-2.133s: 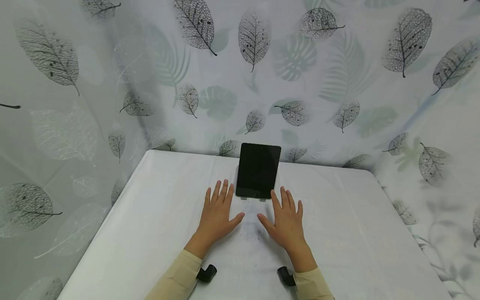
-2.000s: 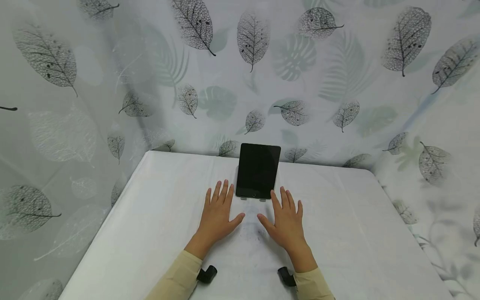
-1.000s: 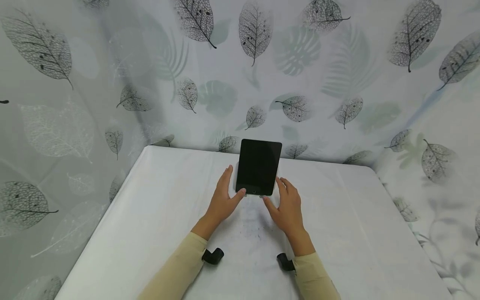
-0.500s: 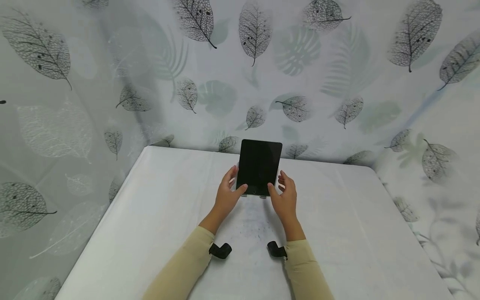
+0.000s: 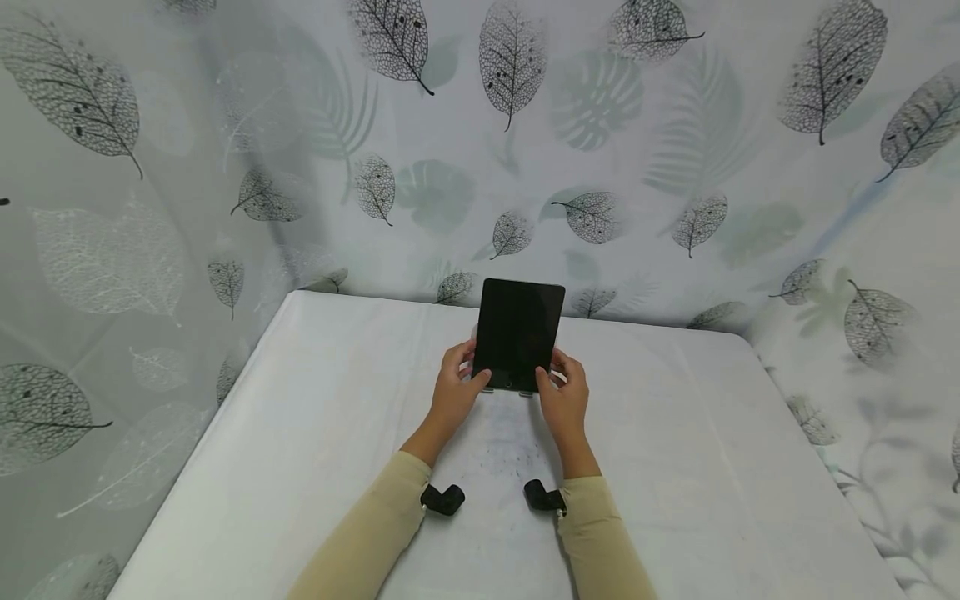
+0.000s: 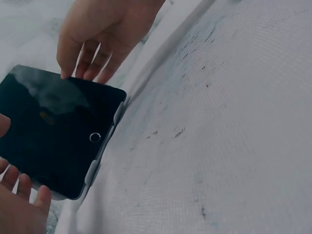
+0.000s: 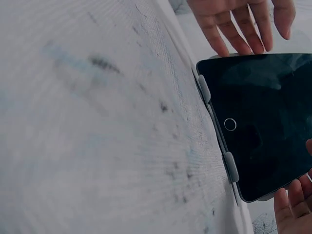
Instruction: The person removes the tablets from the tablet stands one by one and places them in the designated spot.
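Both hands moved forward: left hand (image 5: 454, 383), right hand (image 5: 564, 392) grip tablet (image 5: 519, 335) lower corners; stand clips beneath, leaf-print curtain behind.

The stand under the tablet (image 5: 519, 334) is almost wholly hidden behind it; only two small grey lips (image 7: 204, 89) show at its lower edge. From the head view, the fingers of the left hand (image 5: 455, 386) and the right hand (image 5: 564, 392) pass behind the tablet's sides, so how firmly they grip cannot be told. Both wrist views cut each hand at the frame edge, showing fingers only. The worktop (image 5: 337, 400) fills the close views as blurred white weave, and the frame bottom crops both sleeves.
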Motion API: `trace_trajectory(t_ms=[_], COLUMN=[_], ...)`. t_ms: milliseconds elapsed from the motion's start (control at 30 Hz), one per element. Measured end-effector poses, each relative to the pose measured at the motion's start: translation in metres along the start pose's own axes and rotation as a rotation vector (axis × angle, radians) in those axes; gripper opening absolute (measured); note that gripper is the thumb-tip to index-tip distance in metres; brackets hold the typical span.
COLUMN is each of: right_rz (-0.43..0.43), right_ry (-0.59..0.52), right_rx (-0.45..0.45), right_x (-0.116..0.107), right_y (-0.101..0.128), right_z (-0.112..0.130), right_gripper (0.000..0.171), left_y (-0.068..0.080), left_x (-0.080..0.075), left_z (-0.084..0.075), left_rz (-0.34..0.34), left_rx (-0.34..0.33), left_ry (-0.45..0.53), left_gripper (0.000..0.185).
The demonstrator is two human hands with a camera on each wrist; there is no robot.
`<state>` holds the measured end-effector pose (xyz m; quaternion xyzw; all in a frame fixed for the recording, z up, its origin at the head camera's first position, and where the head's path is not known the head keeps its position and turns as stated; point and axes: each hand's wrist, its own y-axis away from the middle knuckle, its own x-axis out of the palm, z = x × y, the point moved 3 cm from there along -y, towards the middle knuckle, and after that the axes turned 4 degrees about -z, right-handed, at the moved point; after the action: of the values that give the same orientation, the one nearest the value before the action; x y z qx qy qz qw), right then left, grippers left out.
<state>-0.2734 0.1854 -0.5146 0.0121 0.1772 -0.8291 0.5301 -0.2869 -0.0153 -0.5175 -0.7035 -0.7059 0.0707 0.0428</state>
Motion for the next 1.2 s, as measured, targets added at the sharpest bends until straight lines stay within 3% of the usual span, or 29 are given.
trace_trajectory(t_ms=[167,367,667,967,1200], right_rz=[-0.039,-0.118,-0.188,-0.18,-0.168], right_ry=[-0.007,-0.009,-0.012,0.03,-0.058], right_rx=[0.017,0.042,0.092,0.089,0.039], right_x=[0.0,0.001,0.004,0.005,0.003], right_y=[-0.001,-0.003,-0.003,0.0,-0.001], right_z=[-0.005,-0.011,-0.012,-0.02,-0.015], right_gripper=[0.041,0.037,0.031,0.026,0.028], left_y=[-0.002,-0.002,-0.002,0.005,0.0], left_x=[0.002,0.005,0.011,0.014,0.011], left_z=[0.002,0.004,0.005,0.011,0.006], left_rz=[-0.024,-0.072,-0.307,-0.342,-0.372], left_rx=[-0.007,0.028,0.047,0.033,0.158], left_ry=[-0.012,-0.024,-0.14,-0.039,0.041], left_gripper=[0.058,0.056,0.043,0.04,0.038])
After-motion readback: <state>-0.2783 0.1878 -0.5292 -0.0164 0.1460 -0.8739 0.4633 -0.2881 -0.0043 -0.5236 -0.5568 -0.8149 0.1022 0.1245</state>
